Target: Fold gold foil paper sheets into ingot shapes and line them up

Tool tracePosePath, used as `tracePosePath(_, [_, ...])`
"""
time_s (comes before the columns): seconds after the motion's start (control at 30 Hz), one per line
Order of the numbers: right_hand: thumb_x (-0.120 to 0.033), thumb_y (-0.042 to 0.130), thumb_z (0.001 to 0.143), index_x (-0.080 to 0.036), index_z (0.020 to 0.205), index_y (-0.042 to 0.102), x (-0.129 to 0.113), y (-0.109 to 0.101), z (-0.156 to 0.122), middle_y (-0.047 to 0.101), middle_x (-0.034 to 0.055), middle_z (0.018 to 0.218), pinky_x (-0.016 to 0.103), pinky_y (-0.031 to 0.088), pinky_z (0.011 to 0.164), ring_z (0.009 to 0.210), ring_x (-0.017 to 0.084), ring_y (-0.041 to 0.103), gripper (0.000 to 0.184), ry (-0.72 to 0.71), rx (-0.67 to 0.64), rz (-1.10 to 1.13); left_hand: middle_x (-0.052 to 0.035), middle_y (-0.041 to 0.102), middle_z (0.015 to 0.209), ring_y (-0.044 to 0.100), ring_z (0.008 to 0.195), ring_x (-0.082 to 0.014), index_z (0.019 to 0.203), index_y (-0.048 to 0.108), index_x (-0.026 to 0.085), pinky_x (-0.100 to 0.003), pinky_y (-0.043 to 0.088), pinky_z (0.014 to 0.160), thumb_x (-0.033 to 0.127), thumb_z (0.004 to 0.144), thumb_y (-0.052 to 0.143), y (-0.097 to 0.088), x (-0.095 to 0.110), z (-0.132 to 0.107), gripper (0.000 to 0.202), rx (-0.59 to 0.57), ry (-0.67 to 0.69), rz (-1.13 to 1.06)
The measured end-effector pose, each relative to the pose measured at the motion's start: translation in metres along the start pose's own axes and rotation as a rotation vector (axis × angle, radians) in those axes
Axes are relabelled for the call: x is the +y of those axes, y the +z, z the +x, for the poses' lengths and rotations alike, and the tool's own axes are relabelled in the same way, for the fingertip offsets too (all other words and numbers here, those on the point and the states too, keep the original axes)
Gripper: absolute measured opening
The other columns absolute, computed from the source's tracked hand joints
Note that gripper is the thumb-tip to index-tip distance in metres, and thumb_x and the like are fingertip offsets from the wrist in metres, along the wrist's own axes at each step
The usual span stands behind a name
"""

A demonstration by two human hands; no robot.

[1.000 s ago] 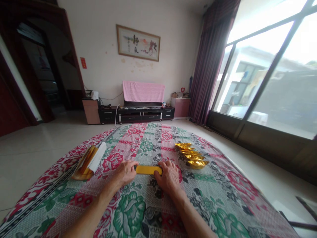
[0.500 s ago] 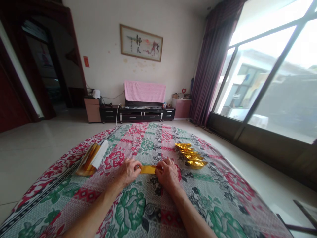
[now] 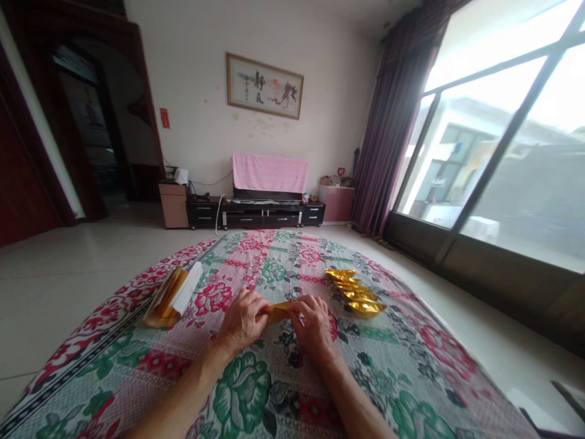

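A folded strip of gold paper (image 3: 279,312) stretches between my two hands, just above the middle of the round table. My left hand (image 3: 245,318) pinches its left end with thumb and fingers. At the other end, my right hand (image 3: 312,324) grips the strip, its fingers bent over the edge. Right of my hands, several shiny folded gold paper ingots (image 3: 363,303) stand nested in a slanting row. On the left lies a curled stack of gold paper sheets (image 3: 176,294) with a white outer side.
A flowered cloth (image 3: 242,387) in red, green and grey covers the table. Beyond it stands a low black TV cabinet (image 3: 262,214), with a pink cloth (image 3: 270,172) draped over the screen. Large windows and a purple curtain (image 3: 386,140) are on the right.
The gold strip has tilted and its face has turned, with its right end now slightly higher. My right fingers have shifted over it. The whole view has moved slightly.
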State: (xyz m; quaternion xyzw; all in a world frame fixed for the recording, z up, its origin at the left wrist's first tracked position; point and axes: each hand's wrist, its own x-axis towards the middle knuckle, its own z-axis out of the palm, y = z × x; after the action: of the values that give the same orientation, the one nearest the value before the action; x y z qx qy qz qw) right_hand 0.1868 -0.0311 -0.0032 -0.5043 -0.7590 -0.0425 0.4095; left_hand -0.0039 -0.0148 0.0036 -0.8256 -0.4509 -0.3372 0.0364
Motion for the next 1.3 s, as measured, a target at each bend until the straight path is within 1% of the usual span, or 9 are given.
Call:
tracePosePath(0.1, [-0.018, 0.051, 0.082, -0.021, 0.078, 0.059, -0.001, -0.001, -0.001, 0.059, 0.0013, 0.084, 0.03, 0.03, 0.08, 0.084, 0.016, 0.047, 0.009, -0.016, -0.018, 0.023, -0.0033, 0.055, 0.076, 0.048, 0.082, -0.0194, 0.075, 0.059, 0.019, -0.032, 0.04, 0.075, 0.01, 0.073, 0.052, 0.0, 0.0, 0.0, 0.012, 0.008, 0.028, 0.012])
tracePosePath(0.2, [-0.012, 0.053, 0.076, -0.02, 0.076, 0.057, -0.003, -0.003, -0.002, 0.06, 0.0012, 0.082, 0.03, 0.03, 0.081, 0.084, 0.017, 0.048, 0.009, -0.015, -0.04, 0.041, -0.0033, 0.055, 0.076, 0.047, 0.082, -0.0189, 0.072, 0.057, 0.018, -0.031, 0.039, 0.074, 0.008, 0.074, 0.049, -0.001, 0.002, -0.001, 0.013, 0.007, 0.066, 0.039])
tracePosePath(0.43, [-0.012, 0.054, 0.069, -0.022, 0.074, 0.059, -0.002, -0.002, -0.005, 0.061, 0.0008, 0.079, 0.032, 0.029, 0.083, 0.086, 0.018, 0.047, 0.012, -0.018, -0.15, 0.022, -0.0024, 0.057, 0.072, 0.047, 0.083, -0.0196, 0.07, 0.056, 0.018, -0.034, 0.036, 0.077, 0.009, 0.071, 0.051, -0.004, 0.005, -0.004, 0.01, -0.079, 0.094, 0.057])
tracePosePath(0.6, [-0.01, 0.053, 0.064, -0.02, 0.071, 0.06, 0.0, 0.0, -0.007, 0.061, 0.0008, 0.082, 0.032, 0.027, 0.085, 0.088, 0.018, 0.048, 0.014, -0.004, -0.175, 0.037, -0.0021, 0.057, 0.071, 0.047, 0.082, -0.0198, 0.067, 0.056, 0.019, -0.035, 0.035, 0.077, 0.011, 0.066, 0.054, -0.009, 0.003, -0.005, 0.008, -0.146, 0.08, 0.046])
tracePosePath(0.73, [-0.011, 0.054, 0.066, -0.02, 0.07, 0.06, 0.001, 0.0, -0.007, 0.062, 0.0006, 0.083, 0.032, 0.027, 0.086, 0.087, 0.018, 0.049, 0.012, 0.002, -0.191, 0.077, -0.0013, 0.057, 0.068, 0.048, 0.079, -0.0185, 0.063, 0.057, 0.019, -0.034, 0.035, 0.077, 0.014, 0.067, 0.055, -0.012, -0.003, -0.005, 0.007, -0.178, 0.068, 0.03])
tracePosePath(0.93, [-0.015, 0.053, 0.073, -0.02, 0.071, 0.062, 0.004, 0.0, -0.005, 0.063, 0.0011, 0.084, 0.031, 0.03, 0.084, 0.085, 0.016, 0.052, 0.01, 0.019, -0.212, 0.13, -0.0012, 0.058, 0.07, 0.05, 0.075, -0.0156, 0.062, 0.06, 0.018, -0.029, 0.037, 0.072, 0.018, 0.073, 0.054, -0.007, -0.014, -0.006, 0.012, -0.235, 0.018, -0.045])
tracePosePath(1.03, [-0.016, 0.053, 0.076, -0.019, 0.068, 0.062, 0.004, 0.0, -0.004, 0.063, 0.0017, 0.082, 0.029, 0.033, 0.081, 0.083, 0.015, 0.054, 0.013, 0.027, -0.215, 0.146, -0.0013, 0.059, 0.071, 0.051, 0.075, -0.015, 0.065, 0.061, 0.018, -0.027, 0.038, 0.071, 0.021, 0.076, 0.052, -0.004, -0.017, -0.005, 0.015, -0.234, -0.017, -0.076])
tracePosePath(1.2, [-0.017, 0.052, 0.079, -0.018, 0.067, 0.062, 0.006, 0.003, -0.003, 0.062, 0.0029, 0.08, 0.027, 0.036, 0.078, 0.079, 0.015, 0.054, 0.016, 0.048, -0.181, 0.124, -0.0009, 0.06, 0.075, 0.052, 0.078, -0.0147, 0.076, 0.067, 0.021, -0.026, 0.038, 0.075, 0.026, 0.08, 0.051, 0.0, -0.021, -0.004, 0.017, -0.247, -0.069, -0.118])
tracePosePath(1.3, [-0.019, 0.051, 0.08, -0.018, 0.067, 0.063, 0.008, 0.005, -0.003, 0.061, 0.0035, 0.078, 0.027, 0.037, 0.076, 0.077, 0.015, 0.053, 0.017, 0.062, -0.171, 0.118, -0.0005, 0.06, 0.073, 0.053, 0.078, -0.0141, 0.074, 0.067, 0.023, -0.026, 0.037, 0.075, 0.027, 0.083, 0.047, 0.002, -0.024, -0.003, 0.023, -0.278, -0.074, -0.119])
